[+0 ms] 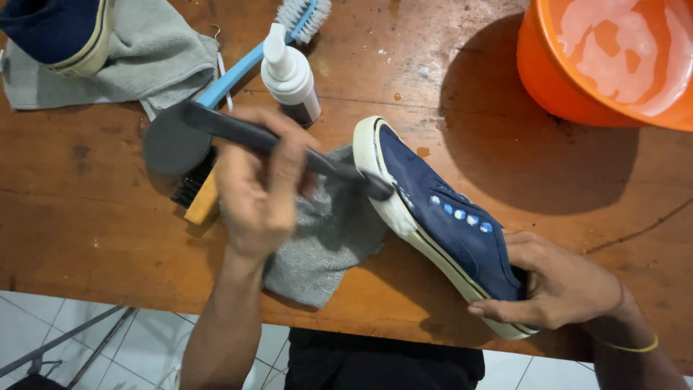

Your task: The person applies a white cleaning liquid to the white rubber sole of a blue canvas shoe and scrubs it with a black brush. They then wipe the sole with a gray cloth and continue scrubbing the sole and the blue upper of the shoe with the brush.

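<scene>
On the wooden worktop [94,217], at the far left, a second navy shoe [61,32] rests on a grey towel [155,61], and near it a light blue brush [253,58] with white bristles lies slanted. Just beside that brush stands a white pump bottle [290,72]. Below them a wooden brush [198,193] with dark bristles lies partly hidden under a dark round disc. The left hand [260,191] is clamped around the handle of a dark brush [289,148]; its grip is tight on the middle of the handle, while the brush tip reaches to the right and touches the white toe rim of the navy shoe [447,217]. Under the hand, a grey cloth [325,245] is spread. The shoe lies diagonally, with its toe near the brush and its heel toward the near edge. The right hand [559,285] grips the heel end, fingers closed on it. At the far right corner stands an orange bucket [556,79] with soapy water.
</scene>
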